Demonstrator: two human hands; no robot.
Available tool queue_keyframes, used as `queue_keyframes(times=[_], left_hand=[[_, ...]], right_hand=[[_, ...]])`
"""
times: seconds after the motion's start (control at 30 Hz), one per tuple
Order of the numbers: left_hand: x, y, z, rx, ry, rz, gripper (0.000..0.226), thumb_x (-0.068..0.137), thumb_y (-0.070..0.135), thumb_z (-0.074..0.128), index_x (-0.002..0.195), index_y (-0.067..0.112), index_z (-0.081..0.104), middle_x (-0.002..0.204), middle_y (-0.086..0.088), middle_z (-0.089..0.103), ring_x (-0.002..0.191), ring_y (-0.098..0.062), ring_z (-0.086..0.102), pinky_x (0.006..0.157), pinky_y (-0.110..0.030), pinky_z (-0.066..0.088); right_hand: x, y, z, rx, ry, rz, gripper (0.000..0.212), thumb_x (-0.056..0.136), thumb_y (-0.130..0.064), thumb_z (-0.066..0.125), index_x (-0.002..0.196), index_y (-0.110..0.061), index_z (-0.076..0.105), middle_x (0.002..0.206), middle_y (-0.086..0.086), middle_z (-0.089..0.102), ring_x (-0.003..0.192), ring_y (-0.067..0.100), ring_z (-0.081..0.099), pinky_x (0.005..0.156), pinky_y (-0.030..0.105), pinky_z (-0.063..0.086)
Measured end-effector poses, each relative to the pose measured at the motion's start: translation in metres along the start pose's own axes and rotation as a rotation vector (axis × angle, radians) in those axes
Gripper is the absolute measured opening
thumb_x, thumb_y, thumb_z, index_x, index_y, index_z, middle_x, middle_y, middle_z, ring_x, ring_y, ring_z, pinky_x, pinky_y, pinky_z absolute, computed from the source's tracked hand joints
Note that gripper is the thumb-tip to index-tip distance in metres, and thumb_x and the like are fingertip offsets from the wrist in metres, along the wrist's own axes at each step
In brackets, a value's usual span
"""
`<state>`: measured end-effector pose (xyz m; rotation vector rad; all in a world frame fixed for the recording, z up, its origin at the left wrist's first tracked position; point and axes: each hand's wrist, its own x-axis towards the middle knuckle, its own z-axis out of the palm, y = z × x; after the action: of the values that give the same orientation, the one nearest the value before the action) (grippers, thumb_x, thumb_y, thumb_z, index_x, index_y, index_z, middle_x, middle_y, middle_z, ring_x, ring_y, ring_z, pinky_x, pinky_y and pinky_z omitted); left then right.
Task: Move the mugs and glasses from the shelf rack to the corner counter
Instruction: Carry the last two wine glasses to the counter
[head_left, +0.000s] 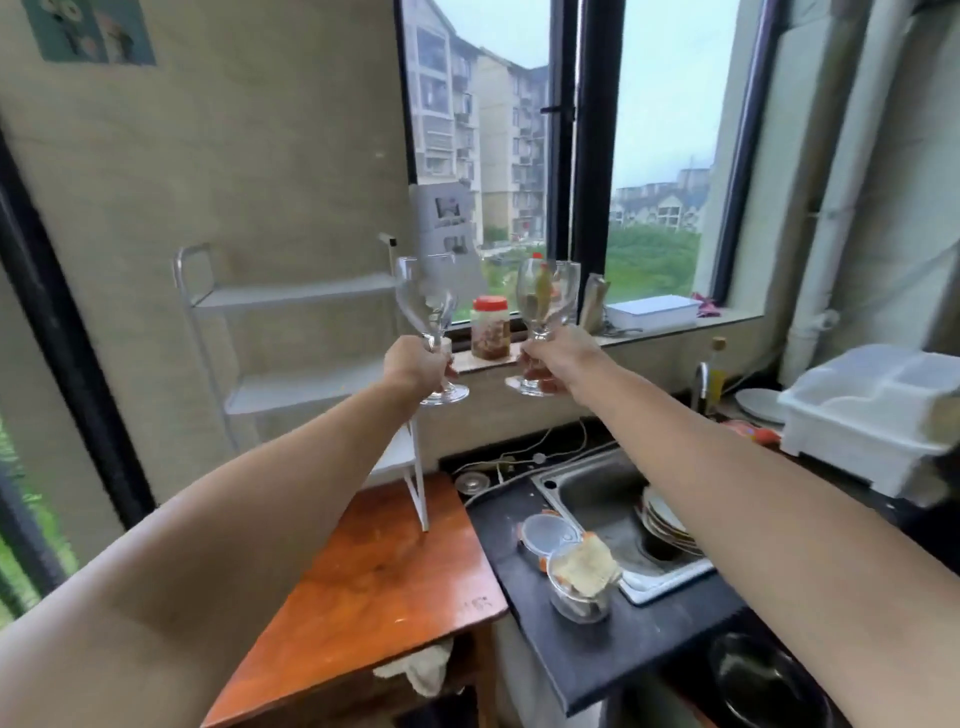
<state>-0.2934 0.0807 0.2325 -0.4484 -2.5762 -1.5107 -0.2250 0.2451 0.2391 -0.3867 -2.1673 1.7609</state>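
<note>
**Now: a glass in each hand, both raised off the rack**

Left hand (418, 366) is gripping the stem of a clear stemmed glass (425, 306), fingers curled round it, bowl upright, foot showing just below the fist. Right hand (553, 358) is clasping a second stemmed glass (545, 304) the same way; what looks like another bowl is sitting close behind it, but whether that is a separate glass cannot be told.

Both glasses are hanging in the air in front of the window sill (675, 327), near each other and apart.

White shelf rack (291, 299) is standing on the wooden tabletop (363, 587) to the left, its visible shelves bare.

A red-lidded jar (490, 328) is sitting on the sill between the two glasses. Sink (597, 493) with stacked plates (662, 519) is lying below right; a white dish drainer (872, 410) is resting on the dark counter beyond it.
</note>
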Motion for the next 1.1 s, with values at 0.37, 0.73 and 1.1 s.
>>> queue_keyframes(times=[0.37,0.73,1.1], left_hand=[[-0.159,0.081,0.292,-0.076,-0.485,0.025,0.035,0.093,0.013,0.051,0.063,0.007,0.067,0.046,0.004,0.057,0.038,-0.009,0.047,0.033,-0.014,0.034],[-0.363,0.168,0.554,-0.062,-1.03,0.069,0.029,0.092,0.009,0.051,0.065,0.007,0.061,0.066,-0.002,0.065,0.039,-0.007,0.054,0.044,-0.014,0.045],[-0.451,0.27,0.732,-0.006,-1.338,0.231,0.026,0.087,0.006,0.05,0.063,0.01,0.06,0.064,0.002,0.065,0.049,-0.009,0.054,0.046,-0.018,0.044]], right_hand=[[-0.148,0.146,-0.285,0.043,0.406,0.298,0.026,0.093,-0.006,0.05,0.068,-0.011,0.052,0.065,0.005,0.055,0.033,0.005,0.049,0.034,0.014,0.034],[-0.354,0.267,-0.514,0.073,0.845,0.623,0.023,0.094,-0.009,0.05,0.072,-0.013,0.052,0.07,0.001,0.058,0.029,0.0,0.049,0.034,0.012,0.036],[-0.428,0.327,-0.673,0.161,1.144,0.718,0.02,0.095,-0.005,0.047,0.075,-0.009,0.052,0.07,0.003,0.057,0.051,0.012,0.05,0.039,0.018,0.038]])
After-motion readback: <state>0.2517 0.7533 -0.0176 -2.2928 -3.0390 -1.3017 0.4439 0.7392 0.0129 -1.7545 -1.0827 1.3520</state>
